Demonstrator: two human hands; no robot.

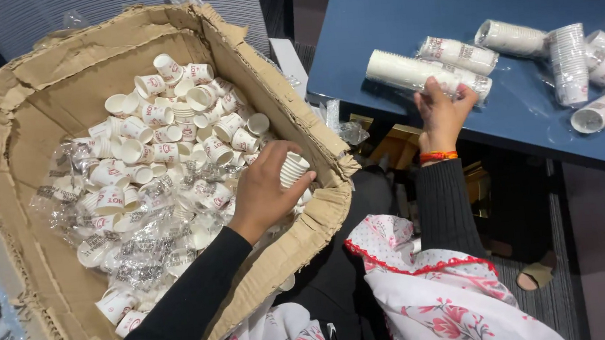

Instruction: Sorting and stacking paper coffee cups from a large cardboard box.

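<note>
Left hand (264, 188) grips a short stack of paper cups (293, 169) at the cardboard box (19, 145) rim. Right hand (443, 108) clasps a wrapped cup sleeve (419, 71) at the blue table (390, 6) edge. About 6 sleeves lie bagged; many loose cups (166, 131) remain boxed. Table centre open; torn box wall crowds the left wrist.

The cardboard box (32, 129) at nine o'clock is plain brown; its paper cups (166, 131) are white with red print, among clear glinting wrappers. The table (405, 5) at one o'clock is dark blue. Both sleeves are black. The cloth (441, 304) at five o'clock is white with pink-red flowers, red-trimmed.
</note>
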